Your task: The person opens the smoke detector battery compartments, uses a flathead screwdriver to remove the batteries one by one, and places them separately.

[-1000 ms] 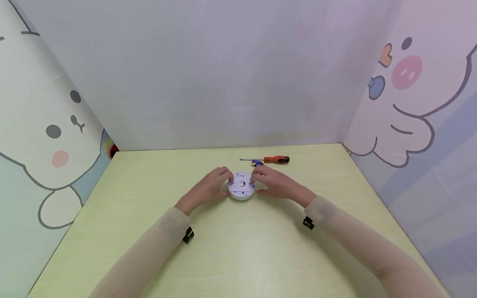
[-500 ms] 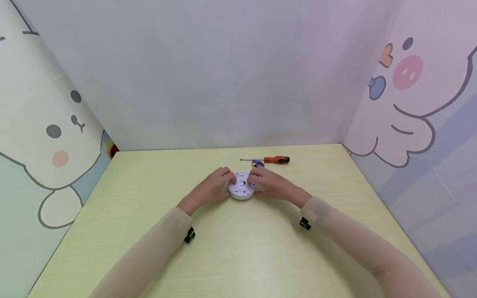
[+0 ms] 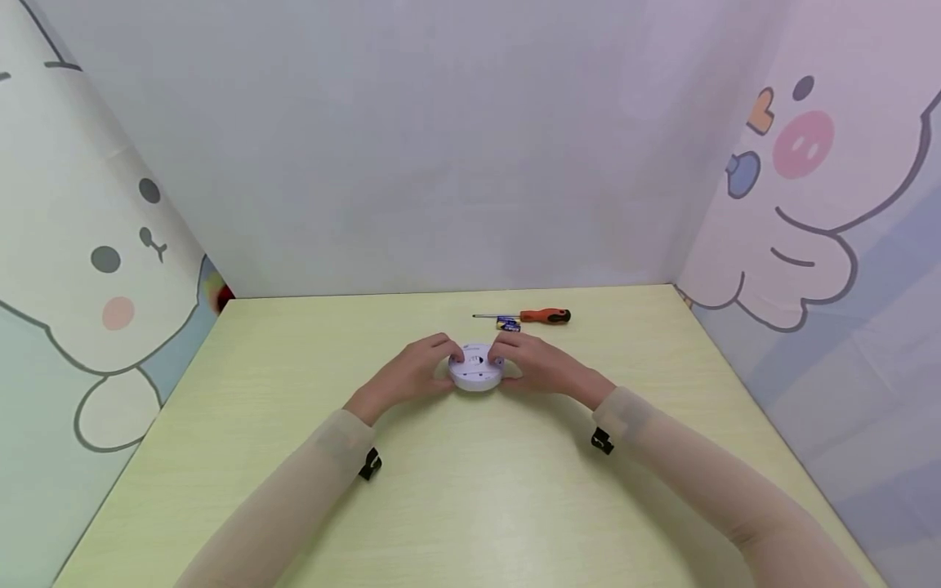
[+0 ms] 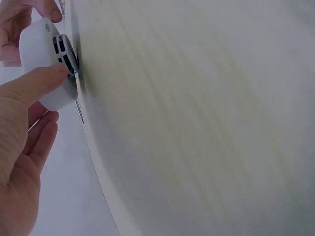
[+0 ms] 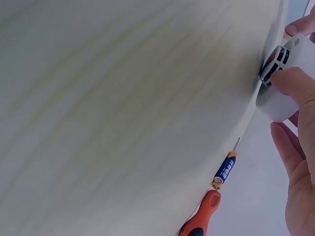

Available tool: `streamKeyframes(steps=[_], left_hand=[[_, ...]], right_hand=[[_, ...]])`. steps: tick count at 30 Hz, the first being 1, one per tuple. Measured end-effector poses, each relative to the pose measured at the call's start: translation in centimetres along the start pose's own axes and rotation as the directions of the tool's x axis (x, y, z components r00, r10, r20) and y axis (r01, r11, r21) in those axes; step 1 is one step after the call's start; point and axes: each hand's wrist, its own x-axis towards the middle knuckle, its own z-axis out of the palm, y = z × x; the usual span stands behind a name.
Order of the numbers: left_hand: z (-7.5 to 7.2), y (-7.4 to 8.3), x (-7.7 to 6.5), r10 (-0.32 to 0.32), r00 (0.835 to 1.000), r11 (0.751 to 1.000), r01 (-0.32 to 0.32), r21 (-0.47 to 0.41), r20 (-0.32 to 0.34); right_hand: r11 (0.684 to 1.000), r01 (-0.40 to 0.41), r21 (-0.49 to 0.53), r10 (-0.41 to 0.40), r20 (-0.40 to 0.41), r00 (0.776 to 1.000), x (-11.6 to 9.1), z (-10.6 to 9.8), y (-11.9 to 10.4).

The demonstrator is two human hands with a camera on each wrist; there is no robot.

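A round white smoke detector [image 3: 476, 376], its slotted back plate facing up, is held between both hands near the middle of the table. My left hand [image 3: 415, 371] grips its left side, fingers curled over the top. In the left wrist view the thumb [image 4: 42, 81] presses by the dark-slotted vent dome [image 4: 65, 54] on the underside. From the other side my right hand [image 3: 540, 363] grips the detector, fingertips on the back plate. The right wrist view shows that thumb [image 5: 293, 81] against the vent dome too. The dome sits close to the tabletop; contact cannot be told.
Behind the detector, a screwdriver [image 3: 546, 316] with an orange-and-black handle lies with its shaft pointing left. Blue-and-yellow batteries [image 3: 508, 324] lie just in front of the shaft. The pale wooden table [image 3: 470, 490] ends at a light curtain [image 3: 441, 163].
My right hand has shifted left, its fingertips farther onto the back plate and its thumb now at the rim. The detector has tilted slightly, its top looking flatter. My left hand stays on it.
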Motion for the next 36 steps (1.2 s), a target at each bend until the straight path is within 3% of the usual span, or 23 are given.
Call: streamKeyframes(steps=[13, 30, 36], left_hand=[[-0.24, 0.06, -0.38, -0.008, 1.0, 0.999, 0.008, -0.033, 0.001], [-0.05, -0.78, -1.0, -0.002, 0.998, 0.989, -0.007, -0.15, -0.056], [-0.03, -0.83, -0.85, -0.037, 0.997, 0.979, 0.022, -0.204, -0.067]], right_hand=[[1.0, -0.026, 0.012, 0.025, 0.006, 1.0, -0.19, 0.04, 0.13], [0.998, -0.049, 0.04, 0.05, -0.026, 0.998, -0.08, -0.15, -0.05], [0.997, -0.061, 0.036, 0.063, -0.045, 0.997, -0.07, -0.08, -0.1]])
